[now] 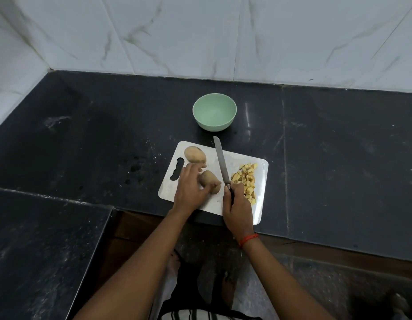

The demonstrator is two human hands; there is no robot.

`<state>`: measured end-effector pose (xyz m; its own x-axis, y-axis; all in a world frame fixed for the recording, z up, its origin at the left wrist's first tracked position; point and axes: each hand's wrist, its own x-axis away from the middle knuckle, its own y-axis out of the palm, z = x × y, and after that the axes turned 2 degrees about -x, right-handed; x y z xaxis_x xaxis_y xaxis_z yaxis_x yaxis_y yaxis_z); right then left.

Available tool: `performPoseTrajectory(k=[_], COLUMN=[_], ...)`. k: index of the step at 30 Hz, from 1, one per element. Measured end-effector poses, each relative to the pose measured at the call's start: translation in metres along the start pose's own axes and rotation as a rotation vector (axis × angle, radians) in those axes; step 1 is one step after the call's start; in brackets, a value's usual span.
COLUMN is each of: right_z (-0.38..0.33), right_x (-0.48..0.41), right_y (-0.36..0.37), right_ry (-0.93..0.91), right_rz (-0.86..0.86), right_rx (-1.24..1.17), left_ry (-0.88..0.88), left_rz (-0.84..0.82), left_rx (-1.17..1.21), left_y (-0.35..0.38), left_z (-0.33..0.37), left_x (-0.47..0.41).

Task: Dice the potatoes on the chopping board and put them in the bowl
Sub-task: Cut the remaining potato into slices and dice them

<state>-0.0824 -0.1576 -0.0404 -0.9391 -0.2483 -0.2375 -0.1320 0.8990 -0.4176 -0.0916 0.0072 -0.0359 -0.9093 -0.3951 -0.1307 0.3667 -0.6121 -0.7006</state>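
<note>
My left hand (pixel 190 189) curls round a potato (pixel 208 183) on the board (pixel 258 211). My right hand (pixel 237 205) grips the knife (pixel 221 163), its blade pointing away between my hands. A second potato (pixel 195 154) lies just beyond my left fingers. The dice (pixel 246 180) are heaped beside my right hand, and the bowl (pixel 213 126) stands beyond both hands.

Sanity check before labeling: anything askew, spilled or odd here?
Board lies skewed, its near right corner close to the front edge of the counter. Dark, wet-looking spots mark the counter left of it. Diced potato is all on the board; nothing spilled.
</note>
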Motion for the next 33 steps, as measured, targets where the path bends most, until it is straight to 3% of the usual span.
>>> performPoseTrajectory(k=[4, 16, 20, 24, 33], right_z=[0.001, 0.0, -0.003, -0.013, -0.035], right_x=[-0.001, -0.013, -0.015, -0.017, 0.011], right_y=[0.0, -0.013, -0.012, -0.005, 0.022], right_ry=[0.0, 0.002, 0.088, 0.19, 0.253], right_rz=[-0.003, -0.144, -0.111, -0.101, 0.034], right_rx=[0.01, 0.055, 0.108, 0.175, 0.108], left_ry=[0.128, 0.18, 0.341, 0.334, 0.373], left_rz=[-0.087, -0.155, -0.257, -0.189, -0.194], left_rx=[0.073, -0.079, -0.128, -0.011, 0.002], left_y=[-0.004, -0.007, -0.01, -0.005, -0.002], left_z=[-0.016, -0.013, -0.015, -0.022, -0.031], left_x=[0.001, -0.002, -0.015, -0.016, -0.017])
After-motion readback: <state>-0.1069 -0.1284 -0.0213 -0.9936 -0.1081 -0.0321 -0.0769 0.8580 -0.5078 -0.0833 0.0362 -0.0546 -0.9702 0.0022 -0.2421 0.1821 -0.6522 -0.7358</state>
